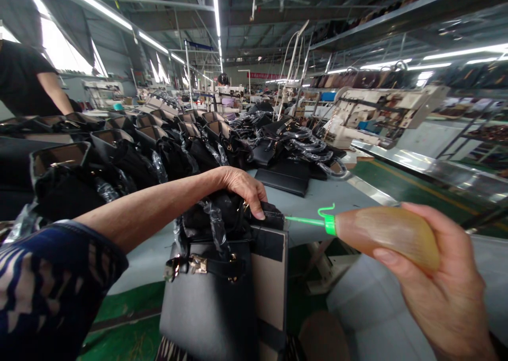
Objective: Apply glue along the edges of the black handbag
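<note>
A black handbag with gold hardware and plastic-wrapped handles lies at the near edge of the table, its tan inner side showing at the right. My left hand grips the bag's black upper edge, thumb on top and fingers mostly hidden behind it. In my right hand is a squeeze bottle of amber liquid, held on its side with a green cap and a thin green nozzle. The nozzle tip points left and meets or nearly meets the black edge beside my left thumb; contact is hard to tell.
Rows of black handbags fill the table at the left and back. A flat black piece lies beyond my left hand. A sewing machine stands at the back right. Another person is at the far left.
</note>
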A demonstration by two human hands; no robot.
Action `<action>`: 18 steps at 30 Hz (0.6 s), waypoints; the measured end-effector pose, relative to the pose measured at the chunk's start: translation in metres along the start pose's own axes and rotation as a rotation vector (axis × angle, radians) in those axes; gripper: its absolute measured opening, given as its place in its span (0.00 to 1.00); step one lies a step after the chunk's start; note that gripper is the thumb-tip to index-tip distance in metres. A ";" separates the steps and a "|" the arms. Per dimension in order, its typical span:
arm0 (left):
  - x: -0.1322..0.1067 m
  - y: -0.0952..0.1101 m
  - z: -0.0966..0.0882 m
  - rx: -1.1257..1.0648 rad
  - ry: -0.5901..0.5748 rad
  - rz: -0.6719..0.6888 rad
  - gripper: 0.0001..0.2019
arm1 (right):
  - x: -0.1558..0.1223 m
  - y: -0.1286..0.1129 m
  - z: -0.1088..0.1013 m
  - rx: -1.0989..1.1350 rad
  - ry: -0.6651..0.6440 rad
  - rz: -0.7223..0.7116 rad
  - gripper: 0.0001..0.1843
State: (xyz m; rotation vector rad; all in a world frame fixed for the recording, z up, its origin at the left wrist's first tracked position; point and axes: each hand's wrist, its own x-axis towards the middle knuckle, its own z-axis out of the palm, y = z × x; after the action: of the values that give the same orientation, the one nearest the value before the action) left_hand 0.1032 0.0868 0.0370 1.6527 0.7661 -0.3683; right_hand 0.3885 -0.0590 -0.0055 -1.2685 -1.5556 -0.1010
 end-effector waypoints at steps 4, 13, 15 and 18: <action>0.001 -0.001 0.000 0.002 -0.023 0.035 0.14 | -0.002 0.005 0.005 0.044 0.013 0.010 0.34; 0.001 0.001 0.000 -0.015 0.007 -0.024 0.15 | -0.006 0.011 0.003 0.040 -0.042 -0.010 0.32; 0.001 0.002 0.000 -0.014 0.011 -0.025 0.15 | -0.005 0.011 0.002 0.055 -0.058 -0.010 0.31; 0.001 0.002 0.001 -0.009 0.018 -0.031 0.16 | -0.003 0.009 0.003 0.083 -0.036 -0.001 0.32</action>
State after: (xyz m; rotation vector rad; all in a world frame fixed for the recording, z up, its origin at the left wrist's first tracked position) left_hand 0.1052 0.0862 0.0381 1.6395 0.8062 -0.3719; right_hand 0.3928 -0.0555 -0.0139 -1.2106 -1.5757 -0.0140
